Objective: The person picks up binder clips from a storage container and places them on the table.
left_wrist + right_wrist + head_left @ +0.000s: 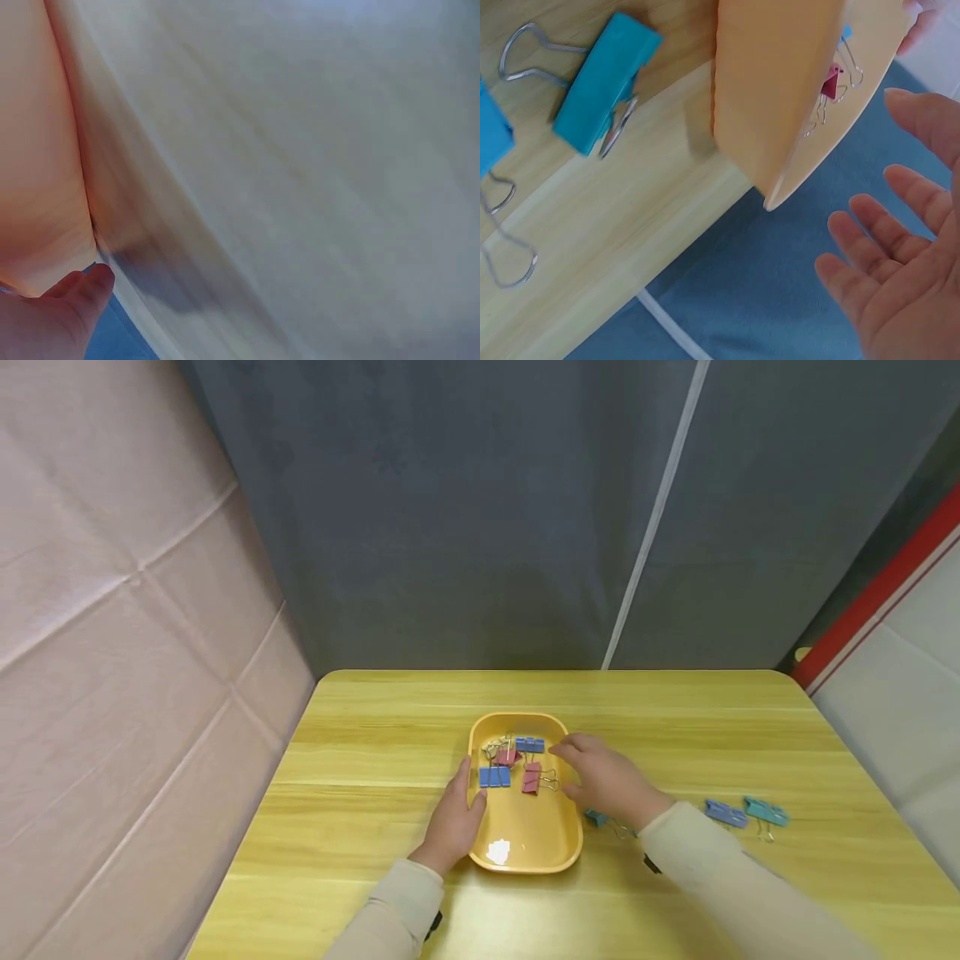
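Head view first: I've got the orange-yellow, round-cornered plastic tray [532,828] on the yellowish wood-grain table [360,860], and here's the left hand [452,822] at its left wall, thumb over the rim, fingers outside, pinching it. The right hand [611,783] hangs at the tray's right rim, fingers parted, nothing held that I can see. Inside the tray, toward its far end, sit a blue metal binder clip [494,777], a pink metal binder clip [531,778] and more in a small jumble. Right of the tray there's a teal metal binder clip [596,817] close by, with a second blue clip [725,812] and a second teal clip [766,811] well apart from it. Over to the left wrist: tray wall at the edge, fingers beside it, too cropped for me to confirm the grip. Right wrist now: fingers plainly spread, near the tray wall. I'd judge the tray light, fairly stiff, a bit slippery; best held by its long rims. The clips look rigid and springy; I'd pinch their flat bodies, not the swinging wire loops.
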Available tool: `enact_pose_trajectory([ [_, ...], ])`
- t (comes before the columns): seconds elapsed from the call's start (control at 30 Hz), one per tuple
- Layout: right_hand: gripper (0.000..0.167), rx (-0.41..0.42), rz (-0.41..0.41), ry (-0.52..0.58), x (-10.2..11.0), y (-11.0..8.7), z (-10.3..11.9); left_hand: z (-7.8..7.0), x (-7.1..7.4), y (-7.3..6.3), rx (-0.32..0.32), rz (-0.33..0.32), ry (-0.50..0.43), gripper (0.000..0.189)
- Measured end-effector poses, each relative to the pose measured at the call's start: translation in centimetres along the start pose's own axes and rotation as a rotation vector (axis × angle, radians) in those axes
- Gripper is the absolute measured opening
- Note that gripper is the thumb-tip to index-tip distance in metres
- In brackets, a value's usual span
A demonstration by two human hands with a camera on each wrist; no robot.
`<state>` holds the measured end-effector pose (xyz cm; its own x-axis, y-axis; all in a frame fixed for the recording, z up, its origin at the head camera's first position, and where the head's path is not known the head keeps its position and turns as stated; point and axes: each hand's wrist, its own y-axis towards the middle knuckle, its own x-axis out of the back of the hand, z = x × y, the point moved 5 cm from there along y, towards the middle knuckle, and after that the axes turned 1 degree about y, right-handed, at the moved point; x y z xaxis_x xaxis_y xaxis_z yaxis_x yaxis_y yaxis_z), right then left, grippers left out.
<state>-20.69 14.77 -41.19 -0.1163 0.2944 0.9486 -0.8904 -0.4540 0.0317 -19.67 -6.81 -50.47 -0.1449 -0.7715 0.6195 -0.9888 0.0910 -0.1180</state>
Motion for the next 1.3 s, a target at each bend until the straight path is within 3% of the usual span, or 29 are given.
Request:
enact_pose_trajectory([
  [0.33,0.05,0.076,-0.002,-0.024,-1.4,1.4,1.1,-0.6,0.3,-0.3,0.005,-0.017,0.081,0.066],
  [0.67,0.043,0.041,0.066,-0.014,-2.8,2.7,1.9,-0.7,0.3,-0.2,-0.01,-0.033,0.133,0.066],
  [1.07,0.021,0.074,0.067,-0.108,-4.7,3.9,2.1,-0.9,0.2,-0.1,-0.027,-0.063,0.216,0.065],
  [1.3,0.023,0.03,0.122,-0.165,-5.5,4.4,1.8,-0.9,0.2,-0.1,-0.034,-0.083,0.274,0.064],
])
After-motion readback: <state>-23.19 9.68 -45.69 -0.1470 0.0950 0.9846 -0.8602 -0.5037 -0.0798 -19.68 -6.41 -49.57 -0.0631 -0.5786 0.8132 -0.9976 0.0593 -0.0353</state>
